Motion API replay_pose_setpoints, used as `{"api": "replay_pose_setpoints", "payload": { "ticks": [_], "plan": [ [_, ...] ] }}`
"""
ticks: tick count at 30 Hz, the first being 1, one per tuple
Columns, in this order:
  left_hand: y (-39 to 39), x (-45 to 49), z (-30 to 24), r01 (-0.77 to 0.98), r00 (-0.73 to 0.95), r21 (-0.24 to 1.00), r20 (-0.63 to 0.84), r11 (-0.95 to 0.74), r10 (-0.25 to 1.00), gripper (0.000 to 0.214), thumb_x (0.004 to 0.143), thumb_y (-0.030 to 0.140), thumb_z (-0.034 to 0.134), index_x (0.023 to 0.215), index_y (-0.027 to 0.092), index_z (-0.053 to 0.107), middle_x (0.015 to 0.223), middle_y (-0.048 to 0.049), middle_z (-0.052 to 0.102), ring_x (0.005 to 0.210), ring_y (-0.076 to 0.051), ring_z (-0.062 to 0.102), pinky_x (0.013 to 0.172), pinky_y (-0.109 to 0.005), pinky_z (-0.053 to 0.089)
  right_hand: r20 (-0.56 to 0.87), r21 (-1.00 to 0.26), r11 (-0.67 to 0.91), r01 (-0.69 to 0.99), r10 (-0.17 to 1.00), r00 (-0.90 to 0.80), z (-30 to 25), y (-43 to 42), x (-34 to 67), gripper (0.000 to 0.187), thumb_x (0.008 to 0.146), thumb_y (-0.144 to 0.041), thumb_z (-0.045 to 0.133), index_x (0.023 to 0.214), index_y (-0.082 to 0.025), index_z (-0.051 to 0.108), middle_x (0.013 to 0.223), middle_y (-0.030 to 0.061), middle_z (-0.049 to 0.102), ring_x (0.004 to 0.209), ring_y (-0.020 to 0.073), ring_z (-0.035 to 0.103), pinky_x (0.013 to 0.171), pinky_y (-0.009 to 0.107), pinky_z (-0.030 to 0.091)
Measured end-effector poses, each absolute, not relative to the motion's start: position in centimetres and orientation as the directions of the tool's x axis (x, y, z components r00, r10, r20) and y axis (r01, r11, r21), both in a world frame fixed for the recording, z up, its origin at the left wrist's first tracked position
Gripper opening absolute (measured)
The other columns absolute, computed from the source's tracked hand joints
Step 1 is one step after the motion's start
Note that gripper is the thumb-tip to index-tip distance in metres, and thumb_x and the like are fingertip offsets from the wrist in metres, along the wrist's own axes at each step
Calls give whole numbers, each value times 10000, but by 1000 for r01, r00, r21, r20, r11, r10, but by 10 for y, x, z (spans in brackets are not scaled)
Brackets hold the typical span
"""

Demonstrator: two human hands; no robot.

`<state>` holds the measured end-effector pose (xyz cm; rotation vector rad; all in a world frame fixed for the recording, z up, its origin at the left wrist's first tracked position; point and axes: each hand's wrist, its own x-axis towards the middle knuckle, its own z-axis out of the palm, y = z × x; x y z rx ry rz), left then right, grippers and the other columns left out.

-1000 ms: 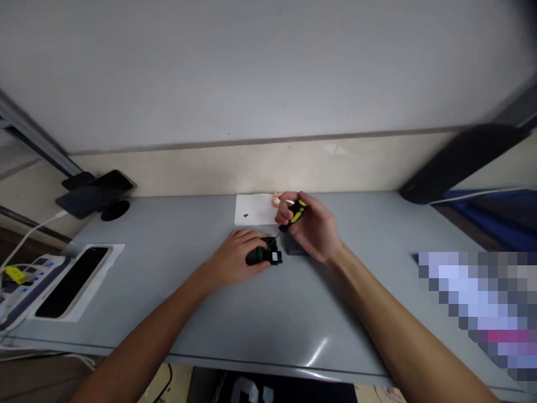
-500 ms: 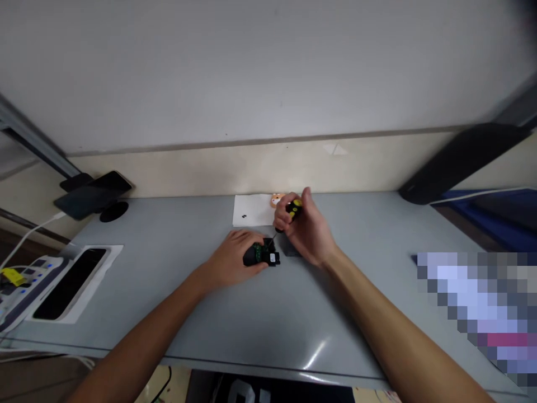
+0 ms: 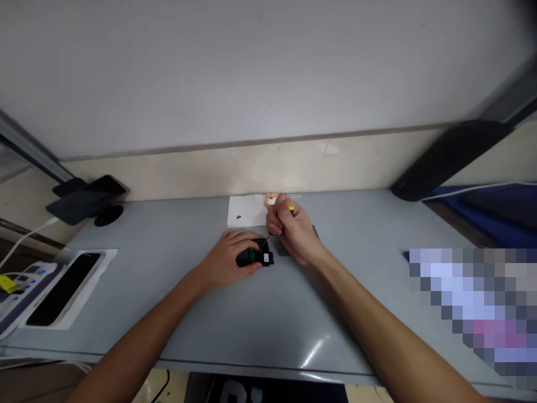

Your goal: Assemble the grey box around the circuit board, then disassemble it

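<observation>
My left hand [image 3: 229,258] is closed around a small black device [image 3: 267,258] with an exposed green circuit board, holding it against the grey table. A white label shows on its right part. In my right hand [image 3: 298,232] is a screwdriver with a black and yellow handle [image 3: 291,207]; the fingers and thumb wrap round it. Its thin shaft slants down and left to the device, where the tip is too small to make out. Beneath my right hand lies a dark grey flat piece [image 3: 287,249], partly covered.
Behind the hands, white paper [image 3: 247,207] carries several tiny black pieces [image 3: 239,217], perhaps screws, and an orange-and-white cartoon item [image 3: 271,198]. At left are a phone [image 3: 65,288], a power strip [image 3: 31,296] and a screen on a stand [image 3: 88,198]. A dark cylinder [image 3: 444,162] leans at right.
My right thumb, raised earlier, has folded down over the screwdriver handle, and the wrist has turned. The left hand keeps its hold on the device. The whole view has shifted slightly.
</observation>
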<state>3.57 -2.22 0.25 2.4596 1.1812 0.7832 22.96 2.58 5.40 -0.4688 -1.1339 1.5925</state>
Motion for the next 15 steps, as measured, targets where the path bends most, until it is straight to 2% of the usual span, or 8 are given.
{"api": "replay_pose_setpoints", "payload": {
  "ticks": [3,6,9,15],
  "plan": [
    [-23,35,3,637,514,461,342,-618,786,269,897,332,742,1150,289,662,1349,-16,653,1265,-243,582,1107,-454,399,221,-818,-46,-573,895,-388,58,27,231,446,948,-643,567,802,-223,572,631,-41,357,555,114,310,541,272,305],
    [-23,35,4,643,516,452,340,-618,786,273,892,330,747,1150,290,665,1349,-11,654,1260,-237,585,1100,-444,402,206,-773,-127,-621,876,-437,60,27,233,375,996,-541,530,889,-207,662,699,-2,436,632,134,402,601,283,380],
    [-23,36,5,638,518,452,348,-624,781,266,896,333,744,1146,286,668,1344,-13,657,1258,-230,587,1105,-434,400,194,-774,-147,-615,870,-453,60,27,234,297,990,-466,574,875,-205,659,787,15,498,706,140,468,661,287,422],
    [-24,36,7,642,515,456,339,-616,788,238,906,342,733,1128,281,670,1379,-8,641,1283,-230,574,1115,-442,388,218,-841,-31,-540,894,-392,60,23,233,239,918,-378,719,814,-219,573,919,16,592,826,145,557,792,300,448]
  ]
}}
